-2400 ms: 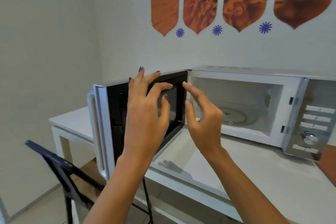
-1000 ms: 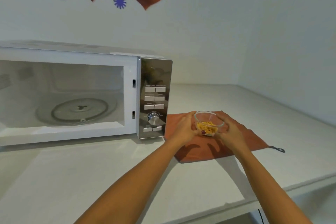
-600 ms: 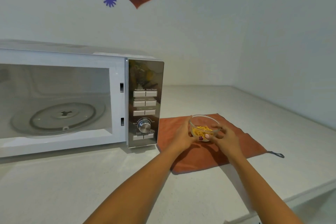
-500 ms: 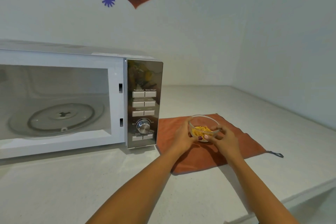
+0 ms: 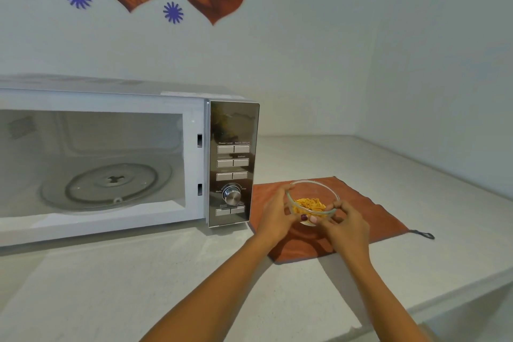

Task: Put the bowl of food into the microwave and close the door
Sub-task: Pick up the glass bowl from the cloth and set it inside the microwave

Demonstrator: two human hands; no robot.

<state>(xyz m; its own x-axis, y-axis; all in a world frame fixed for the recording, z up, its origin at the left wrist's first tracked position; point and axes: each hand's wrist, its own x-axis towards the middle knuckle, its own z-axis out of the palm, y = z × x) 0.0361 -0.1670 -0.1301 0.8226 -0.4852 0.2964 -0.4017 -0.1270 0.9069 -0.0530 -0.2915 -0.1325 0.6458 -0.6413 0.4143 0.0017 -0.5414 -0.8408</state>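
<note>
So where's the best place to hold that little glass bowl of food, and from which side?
By its outer wall just under the rim, one hand on each side. The glass bowl is round, open-topped and handleless, flaring toward the rim, so opposing side holds keep it level and fingers clear of the food. That is how the left hand and right hand hold it now.

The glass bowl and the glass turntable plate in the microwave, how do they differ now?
The glass bowl is deep and holds yellow-orange food; the turntable plate is flat and bare. The bowl is held by the left hand and right hand over the orange cloth; the plate lies inside the open microwave. Both are round, clear glass.
</note>
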